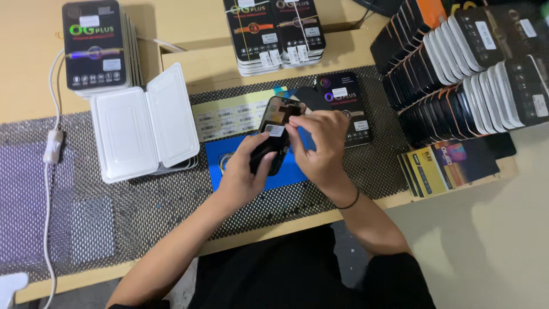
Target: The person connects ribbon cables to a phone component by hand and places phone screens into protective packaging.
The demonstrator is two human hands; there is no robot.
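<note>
Labelling step: left hand (243, 171) grips a dark screen panel (276, 134); right hand (320, 143) pinches its white sticker (276, 130). Pressing it flat needs care.

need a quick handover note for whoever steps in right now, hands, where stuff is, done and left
Left hand: grip around the lower part of the black phone screen panel, held above the blue mat.
Right hand: fingertips pinching at a small white sticker on the panel's back.
Nearby: open white plastic case to the left, label sheet behind the mat, black box behind the right hand, stacks of boxed units far right.
Done: sticker sits on the panel.
Left: panel is not yet in the white case.
</note>
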